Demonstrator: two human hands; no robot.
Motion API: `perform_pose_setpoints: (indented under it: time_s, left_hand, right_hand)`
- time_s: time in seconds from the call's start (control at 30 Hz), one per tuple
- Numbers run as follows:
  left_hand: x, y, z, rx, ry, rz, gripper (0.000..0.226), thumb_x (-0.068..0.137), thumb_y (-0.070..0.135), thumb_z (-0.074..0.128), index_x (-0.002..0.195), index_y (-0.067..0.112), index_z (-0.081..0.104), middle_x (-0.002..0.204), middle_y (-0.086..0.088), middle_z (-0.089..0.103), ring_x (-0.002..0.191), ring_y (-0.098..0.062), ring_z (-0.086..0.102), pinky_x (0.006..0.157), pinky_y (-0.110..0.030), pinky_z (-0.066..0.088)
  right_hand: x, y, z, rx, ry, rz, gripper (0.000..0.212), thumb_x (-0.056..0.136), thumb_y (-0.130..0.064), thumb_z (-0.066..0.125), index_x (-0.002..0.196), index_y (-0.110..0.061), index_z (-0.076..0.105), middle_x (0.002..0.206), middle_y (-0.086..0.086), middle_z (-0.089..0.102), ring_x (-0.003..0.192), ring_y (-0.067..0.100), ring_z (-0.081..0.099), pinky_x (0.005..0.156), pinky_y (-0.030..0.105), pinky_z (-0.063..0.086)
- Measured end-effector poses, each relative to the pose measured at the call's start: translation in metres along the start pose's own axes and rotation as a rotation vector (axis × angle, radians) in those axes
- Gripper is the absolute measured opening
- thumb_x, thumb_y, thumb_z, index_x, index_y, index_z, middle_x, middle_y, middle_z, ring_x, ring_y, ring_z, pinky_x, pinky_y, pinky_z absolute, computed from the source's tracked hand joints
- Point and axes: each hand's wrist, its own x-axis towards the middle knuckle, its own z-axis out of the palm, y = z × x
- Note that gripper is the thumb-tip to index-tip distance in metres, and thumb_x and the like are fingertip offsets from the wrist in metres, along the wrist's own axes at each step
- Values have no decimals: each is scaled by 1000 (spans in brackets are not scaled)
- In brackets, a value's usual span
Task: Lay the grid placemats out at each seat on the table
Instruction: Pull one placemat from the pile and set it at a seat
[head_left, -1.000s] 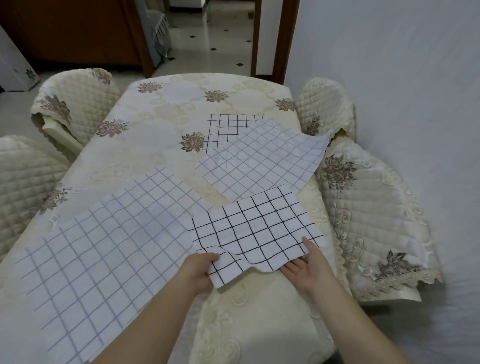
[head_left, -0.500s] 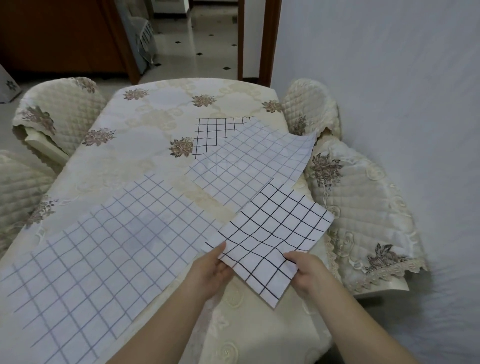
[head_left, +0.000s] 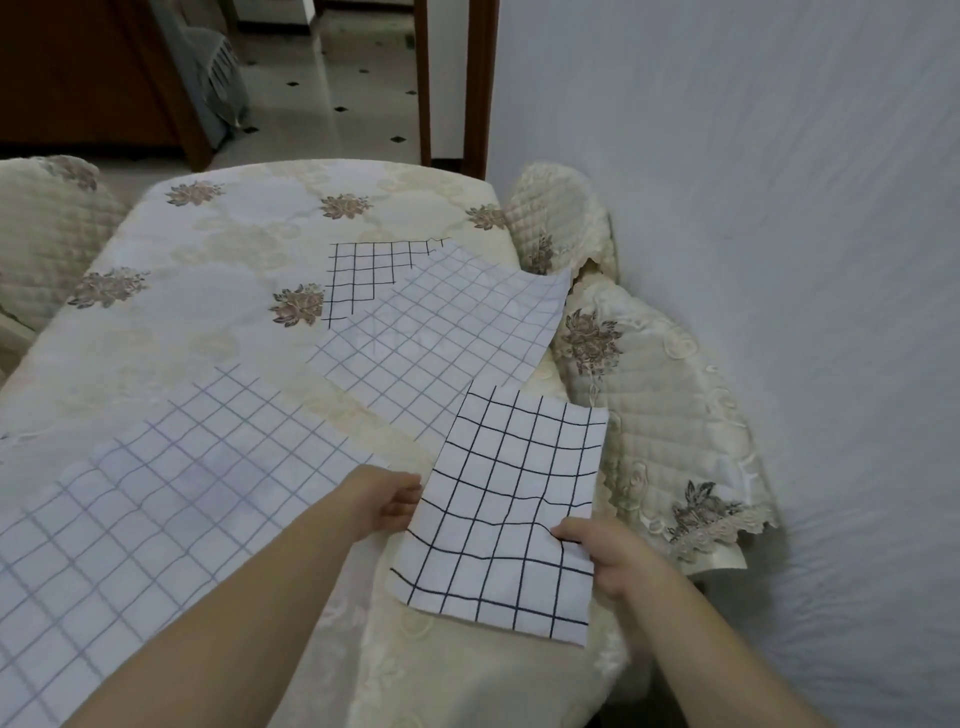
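A person holds a dark-lined grid placemat (head_left: 511, 506) between two bare hands over the near right corner of a desk (head_left: 218, 249) covered in a cream floral cloth. The left hand (head_left: 382, 501) pinches the placemat's left edge, fingers curled under the sheet; the right hand (head_left: 597, 553) grips the right edge lower down, thumb on top and fingers hidden beneath. The sheet ripples slightly between the two grips, and its lower edge hangs past the desk's near edge. To the left of the left hand lies a large pale-lined placemat (head_left: 156, 493), flat on the cloth and partly crossed by the left forearm. Beyond both hands rests a second pale-lined placemat (head_left: 441, 338), set at an angle, with its right corner reaching over the desk's right edge. The near corner of that sheet is tucked behind the top of the held placemat. Farther away still, another dark-lined placemat (head_left: 363, 275) shows only in part, its near side covered by the angled pale sheet. To the right of the right hand, a quilted chair cover (head_left: 670, 405) with floral embroidery sits against a white wall (head_left: 779, 208). A second quilted chair (head_left: 47, 228) stands off the desk's far left side. A tiled floor (head_left: 337, 88) lies beyond the desk.
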Motion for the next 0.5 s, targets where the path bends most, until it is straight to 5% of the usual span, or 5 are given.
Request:
perform_pose_setpoints:
  time_s: [0.07,0.17,0.27,0.43,0.5]
  left_hand:
    - [3,5,15,87,46,27,13,87,8,65,78,-2,63,60,-10,61,41,-17,55,42,-23,48]
    - [7,9,30,195,114,68,12,82,7,72,86,-2,65,71,-15,64,57,-24,61,46,-28,52]
    - [10,12,38,239,157,123,12,79,4,74,77,3,63,77,-16,63,64,-25,59,53,-30,53]
    - [15,11,36,215,170,186,14,78,6,76,70,10,65,77,-12,66,77,-27,64,82,-40,58]
    - [18,10,34,163,179,186,12,77,4,76,71,9,66,79,-15,68,79,-30,67,81,-44,59]
  right_hand:
    - [2,-3,-5,-46,16,-32,5,81,4,62,85,5,60,71,18,65,56,27,65,55,35,56]
    - [7,-7,-10,-154,47,-83,36,73,-5,72,105,3,56,98,20,65,86,33,65,70,43,58]
    - [7,-12,-14,-195,48,-142,17,78,-1,65,95,-5,62,92,15,68,86,33,66,76,46,57]
    - [25,-18,-19,-246,106,-258,34,83,-6,63,117,-5,63,110,14,69,99,32,65,92,47,53]
    - [33,-21,-19,-248,151,-285,30,86,-4,62,117,-1,63,111,15,67,100,31,64,88,38,53]
